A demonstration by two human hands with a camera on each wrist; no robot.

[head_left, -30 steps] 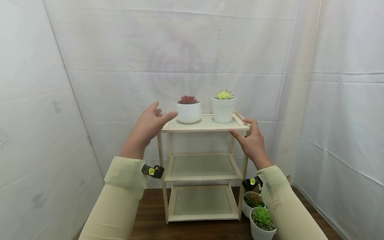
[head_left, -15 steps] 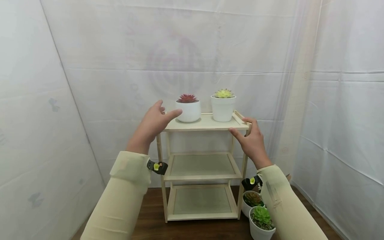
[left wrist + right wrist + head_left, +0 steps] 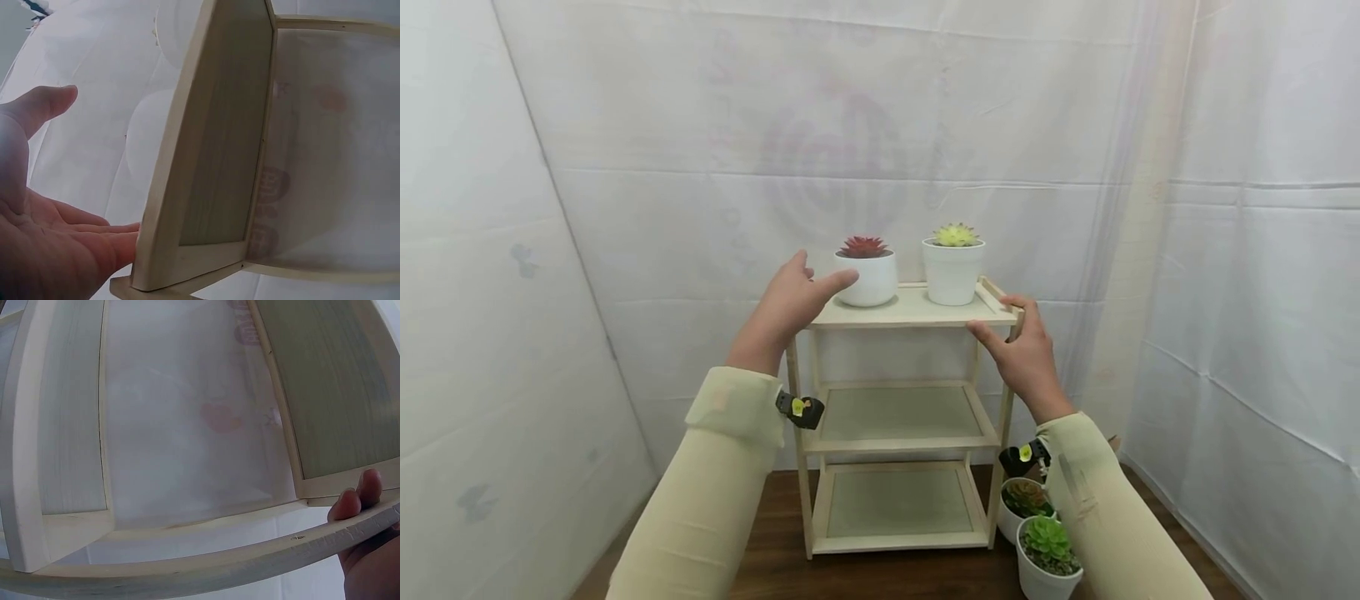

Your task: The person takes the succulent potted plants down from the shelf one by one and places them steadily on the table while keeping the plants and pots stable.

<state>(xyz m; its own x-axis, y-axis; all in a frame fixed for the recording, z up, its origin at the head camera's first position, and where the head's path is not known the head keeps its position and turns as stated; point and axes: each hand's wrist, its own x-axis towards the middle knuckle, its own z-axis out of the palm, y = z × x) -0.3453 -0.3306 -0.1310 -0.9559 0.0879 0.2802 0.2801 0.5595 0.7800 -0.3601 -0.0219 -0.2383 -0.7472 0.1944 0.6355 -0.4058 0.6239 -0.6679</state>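
Note:
A three-tier wooden shelf (image 3: 925, 313) with pale green panels stands upright. On its top board sit a rounded white pot with a red succulent (image 3: 876, 282) and a taller white pot with a yellow-green succulent (image 3: 953, 273). My left hand (image 3: 784, 304) is at the top left corner, thumb spread and overlapping the red succulent's pot in the head view. Seen from the left wrist, that thumb (image 3: 53, 103) stands apart from the pot, while the fingertips reach the top board's edge. My right hand (image 3: 1028, 354) grips the top right corner, its fingertips (image 3: 347, 505) curled round the post.
Two more white pots, one with a brownish succulent (image 3: 1024, 498) and one with a green succulent (image 3: 1049, 575), stand on the dark wooden surface (image 3: 917, 579), right of the shelf under my right forearm. White sheeting (image 3: 700, 233) surrounds the area.
My left hand has moved right, bringing its thumb across the red succulent's pot in the head view. The right hand keeps its grip on the shelf corner. The head view has shifted slightly.

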